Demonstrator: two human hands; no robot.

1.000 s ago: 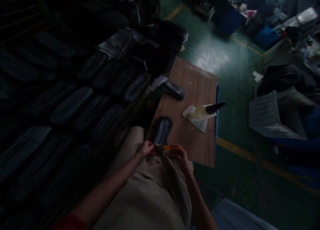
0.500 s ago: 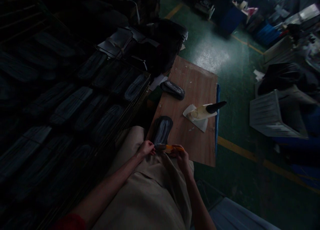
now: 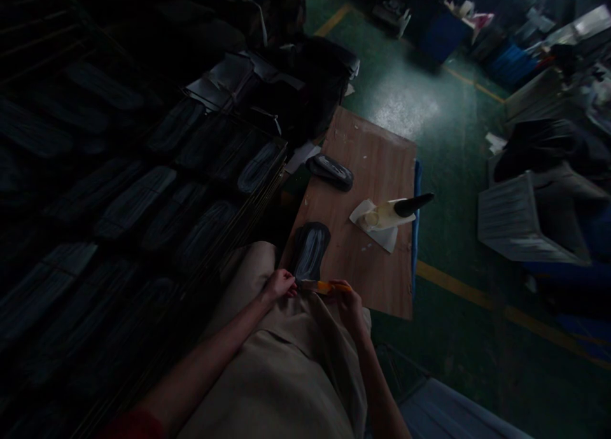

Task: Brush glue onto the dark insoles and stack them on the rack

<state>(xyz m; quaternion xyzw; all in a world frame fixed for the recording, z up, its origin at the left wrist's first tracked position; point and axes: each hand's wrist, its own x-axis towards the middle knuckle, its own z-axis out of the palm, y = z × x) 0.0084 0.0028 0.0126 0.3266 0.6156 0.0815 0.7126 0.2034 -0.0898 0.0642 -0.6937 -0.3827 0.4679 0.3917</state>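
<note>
Over my lap, at the near edge of the wooden board, my right hand (image 3: pixel 348 300) is closed round an orange-handled tool (image 3: pixel 325 287). Its flat, paler end points left at my left hand; the dark keeps me from telling whether it is a brush or a blade. My left hand (image 3: pixel 282 284) is pinched by the tool's end, on something small and dark that I cannot make out. Just beyond them lies a dark, sole-shaped stack (image 3: pixel 310 251) with pale streaks on top. Another dark sole-shaped piece (image 3: pixel 330 172) rests farther up the board.
The wooden board (image 3: pixel 365 149) carries a pale bottle (image 3: pixel 384 215) with a long black tip, lying on a white sheet (image 3: pixel 387 238). Rows of dark sole-shaped bundles (image 3: pixel 136 200) fill the left. A grey crate (image 3: pixel 506 219) stands on the green floor at right.
The orange-handled tool has shifted very slightly and its end is turned a little differently near my left hand. Both hands stay nearly in place.
</note>
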